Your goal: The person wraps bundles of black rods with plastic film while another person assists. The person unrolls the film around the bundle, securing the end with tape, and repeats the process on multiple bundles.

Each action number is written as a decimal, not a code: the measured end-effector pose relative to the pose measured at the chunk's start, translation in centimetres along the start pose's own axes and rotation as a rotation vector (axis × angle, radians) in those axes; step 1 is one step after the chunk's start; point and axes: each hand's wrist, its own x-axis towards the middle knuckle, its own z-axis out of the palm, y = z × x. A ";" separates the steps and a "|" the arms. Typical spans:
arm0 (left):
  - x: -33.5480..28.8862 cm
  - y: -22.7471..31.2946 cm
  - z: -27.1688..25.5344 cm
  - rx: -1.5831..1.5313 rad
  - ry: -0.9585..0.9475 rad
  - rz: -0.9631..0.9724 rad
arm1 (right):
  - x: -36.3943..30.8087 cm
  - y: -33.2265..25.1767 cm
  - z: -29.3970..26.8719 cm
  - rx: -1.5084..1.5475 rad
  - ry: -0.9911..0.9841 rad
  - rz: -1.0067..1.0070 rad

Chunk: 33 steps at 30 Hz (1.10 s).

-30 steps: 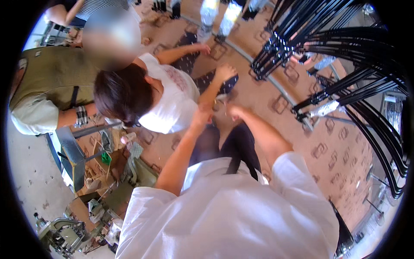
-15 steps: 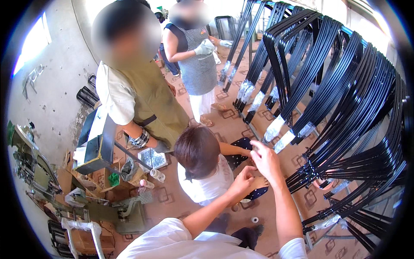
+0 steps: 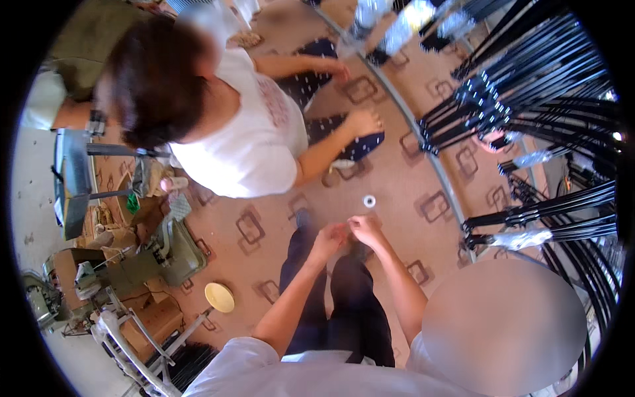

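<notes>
My left hand (image 3: 328,242) and my right hand (image 3: 366,230) are held close together in front of my dark trousers. The fingertips of each are pinched together and nearly meet those of the other. Whatever is between them, if anything, is too small and blurred to make out. Just beyond my right hand a small white ring-shaped roll (image 3: 369,200) lies on the patterned floor (image 3: 390,264).
Ahead on the left is a seated person in a white shirt (image 3: 231,145). Bundles of black tubing (image 3: 542,212) hang at the right behind a metal rail (image 3: 423,145). A yellow disc (image 3: 219,298) and green machinery (image 3: 175,251) are at the left. A blurred patch covers the lower right.
The view has tilted down and nearer to the floor. My hands have come down and drawn together in front of my legs. The seated person now appears farther left and has turned.
</notes>
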 end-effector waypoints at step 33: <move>-15.0 -0.2 -2.0 -0.737 -0.215 -0.379 | -12.2 -6.6 0.0 1.288 -0.004 -0.220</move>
